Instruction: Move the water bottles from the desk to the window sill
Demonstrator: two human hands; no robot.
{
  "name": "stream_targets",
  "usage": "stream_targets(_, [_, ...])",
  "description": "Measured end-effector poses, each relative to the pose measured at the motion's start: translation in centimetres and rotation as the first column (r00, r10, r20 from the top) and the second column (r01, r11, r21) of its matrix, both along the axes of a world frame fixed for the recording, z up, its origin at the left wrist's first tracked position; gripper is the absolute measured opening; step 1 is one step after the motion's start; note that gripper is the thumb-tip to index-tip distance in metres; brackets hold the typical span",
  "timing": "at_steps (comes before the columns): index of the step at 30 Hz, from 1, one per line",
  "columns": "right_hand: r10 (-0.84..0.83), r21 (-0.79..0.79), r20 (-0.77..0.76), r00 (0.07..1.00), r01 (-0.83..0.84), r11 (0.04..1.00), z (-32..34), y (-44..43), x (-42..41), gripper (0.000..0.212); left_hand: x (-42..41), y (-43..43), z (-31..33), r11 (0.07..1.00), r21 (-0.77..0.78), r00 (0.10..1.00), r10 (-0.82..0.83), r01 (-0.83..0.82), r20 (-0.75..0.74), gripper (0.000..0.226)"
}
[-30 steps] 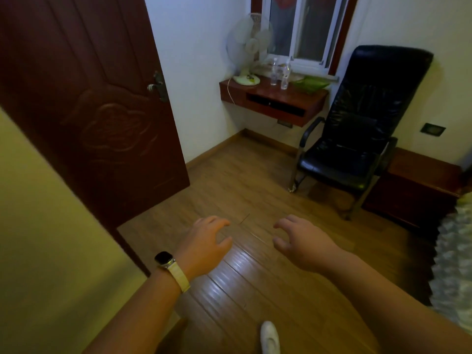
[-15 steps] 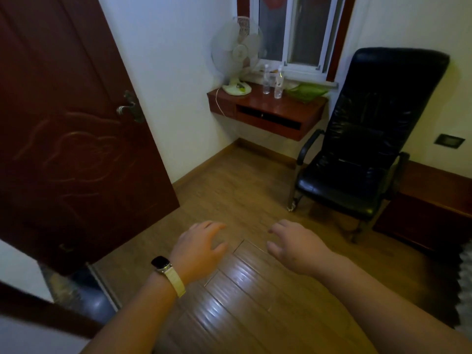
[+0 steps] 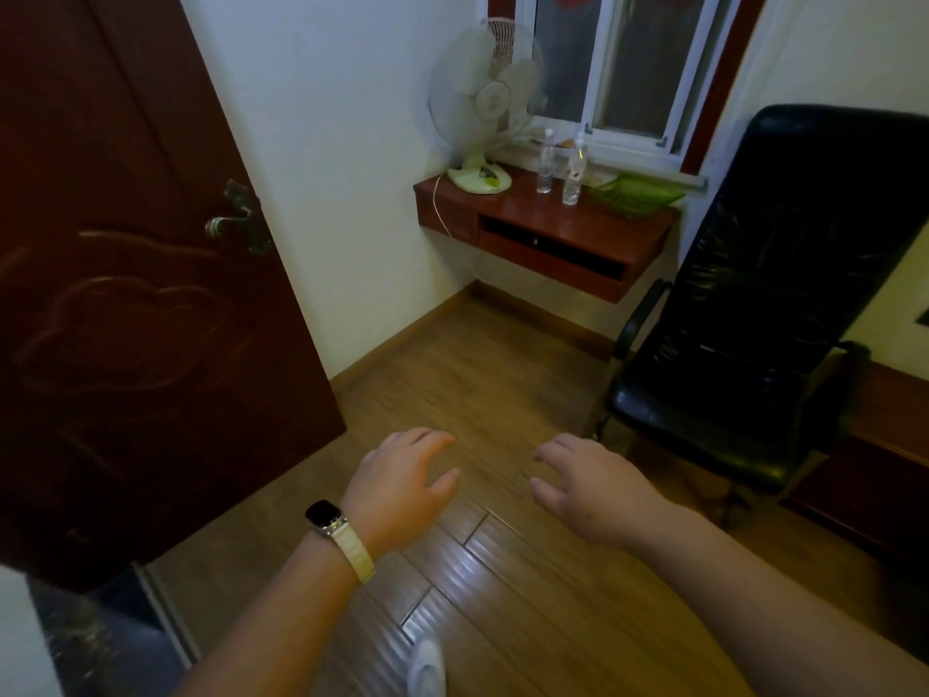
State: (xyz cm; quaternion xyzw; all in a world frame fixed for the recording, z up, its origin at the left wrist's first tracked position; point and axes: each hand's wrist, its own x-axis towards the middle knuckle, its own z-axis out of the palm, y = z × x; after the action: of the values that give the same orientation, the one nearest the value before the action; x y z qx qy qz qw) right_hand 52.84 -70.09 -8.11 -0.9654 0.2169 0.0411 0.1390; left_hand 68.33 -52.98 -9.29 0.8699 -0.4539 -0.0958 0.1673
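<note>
Bottles first: two clear water bottles [image 3: 545,163] stand upright on the counter [image 3: 593,218] in the upper middle of the frame, between the fan [image 3: 485,103] and a green tray [image 3: 636,193], just below the window sill [image 3: 648,167]. My left hand [image 3: 402,487] and right hand [image 3: 593,487] hover at lower centre, fingers [image 3: 432,437] loosely spread, holding nothing. The step, I judge, is the approach: pass the chair [image 3: 754,294], then grip one bottle per hand by its body. Labels are too small to read.

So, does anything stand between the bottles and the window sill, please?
Nothing visible does: the left bottle and right bottle stand on the desk just before the window sill; fan and green tray flank them.
</note>
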Motion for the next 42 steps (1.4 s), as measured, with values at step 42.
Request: stream_targets(42, [-0.162, 0.089, 0.011, 0.987, 0.161, 0.983, -0.2, -37.8, 41.3, 0.049, 44.0, -38.9, -0.1, 0.979, 0.161, 0.987, -0.139, 0.126, 0.076, 0.045])
